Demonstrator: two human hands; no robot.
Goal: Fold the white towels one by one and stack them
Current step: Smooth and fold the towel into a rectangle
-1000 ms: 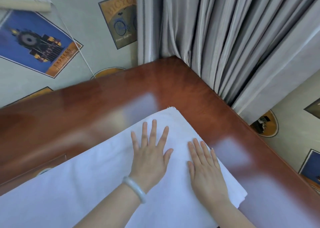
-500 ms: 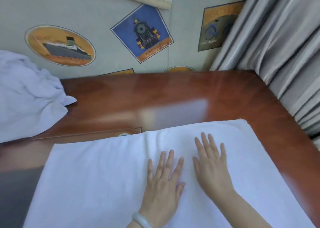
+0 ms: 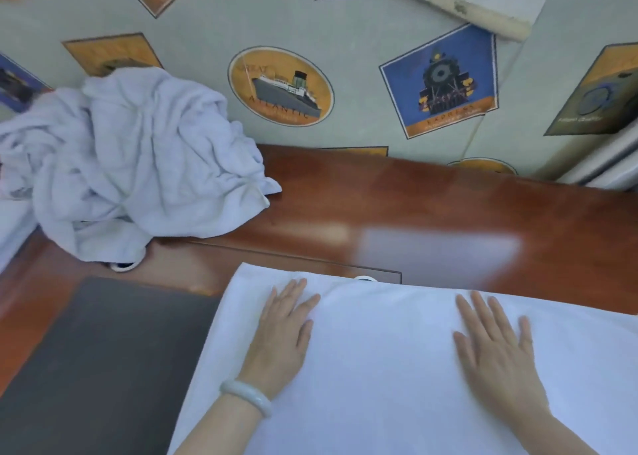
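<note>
Obs, head view. The white towel (image 3: 379, 368) lies spread flat on the near part of the red-brown table (image 3: 414, 206). Its left edge overlaps a dark grey mat (image 3: 103, 368) and its right side runs out of view. The surface looks smooth. I cannot tell from here whether it is already folded once.

My left hand (image 3: 283, 330) rests palm-down near the towel's far left corner, fingers straight and close together, holding nothing. My right hand (image 3: 497, 347) rests palm-down further right, fingers straight and fanned wide, also holding nothing. A pale bangle (image 3: 247, 396) sits on the left wrist.

Why so: flat palms set well apart press the cloth against the table. That takes out creases and likely stops the towel creeping on the polished wood. Both hands sit close to the far edge, probably because that is the edge to line up or lift.

The heap of unfolded towels (image 3: 138, 164) is at the far left against the patterned wall (image 3: 345, 40), well apart from the flat towel, which leaves room to work.

Judgement: smoothing step, early in the task. No folded stack is visible. Next move calls for pinching two corners and bringing one side over, edges matched
</note>
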